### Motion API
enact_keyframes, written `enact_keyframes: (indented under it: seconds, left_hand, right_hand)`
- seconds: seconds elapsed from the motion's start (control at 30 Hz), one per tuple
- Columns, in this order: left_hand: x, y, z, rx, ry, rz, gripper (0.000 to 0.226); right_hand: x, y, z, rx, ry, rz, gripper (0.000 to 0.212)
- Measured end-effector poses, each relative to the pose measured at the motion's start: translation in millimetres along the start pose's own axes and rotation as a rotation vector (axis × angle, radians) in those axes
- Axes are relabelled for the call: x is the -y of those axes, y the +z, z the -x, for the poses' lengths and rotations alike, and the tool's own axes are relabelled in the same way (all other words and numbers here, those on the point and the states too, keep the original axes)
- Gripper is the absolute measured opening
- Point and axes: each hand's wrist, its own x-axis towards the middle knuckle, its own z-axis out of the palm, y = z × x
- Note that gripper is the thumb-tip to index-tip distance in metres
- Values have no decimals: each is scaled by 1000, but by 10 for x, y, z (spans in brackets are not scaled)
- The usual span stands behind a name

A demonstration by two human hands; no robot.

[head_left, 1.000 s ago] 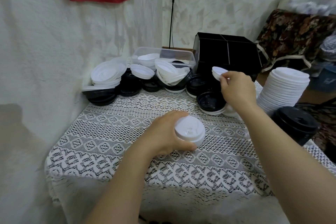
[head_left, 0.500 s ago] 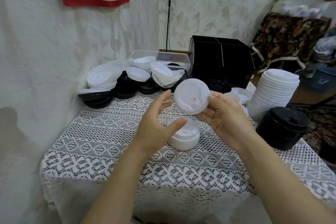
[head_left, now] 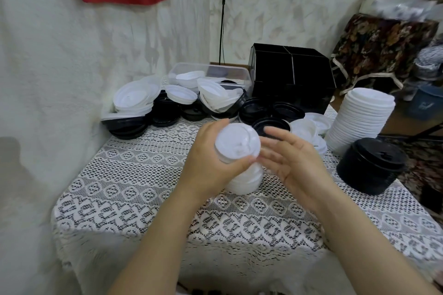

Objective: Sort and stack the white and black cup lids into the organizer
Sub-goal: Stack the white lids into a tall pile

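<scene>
Left hand (head_left: 211, 165) is gripping a white lid (head_left: 237, 141), thumb across the front edge and fingers curling round the back, holding it tilted right over a short stack (head_left: 247, 179) of white ones that's sitting mid-table (head_left: 134, 175). Can't tell if the lid is actually touching that stack. Right hand (head_left: 294, 163) is hanging just beside the lid with fingers loose and a bit blurry, holding nothing. Organizer (head_left: 292, 79) is sitting at the back, well apart from the hands. Loose lids (head_left: 134, 100), black and white mixed, are piling up back left around a clear tub (head_left: 211, 72). Far right, a tall white stack (head_left: 359, 117) is leaning next to a black stack (head_left: 371, 165).
</scene>
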Motion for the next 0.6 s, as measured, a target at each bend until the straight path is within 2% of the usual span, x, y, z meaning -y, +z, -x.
enact_keyframes:
  seconds: [0.1, 0.2, 0.43, 0.6]
  left_hand:
    - [39, -21, 20, 148, -44, -140, 82]
    - [73, 15, 49, 274, -72, -220, 82]
    - [63, 76, 26, 297, -124, -270, 78]
    - [56, 79, 16, 342, -142, -287, 81]
  right_hand:
    - [3, -94, -43, -175, -214, 188, 24]
    - [-15, -172, -51, -234, -307, 337, 23]
    - [-204, -200, 9, -22, -286, 647, 30]
    - [-240, -208, 15, 34, -255, 703, 29]
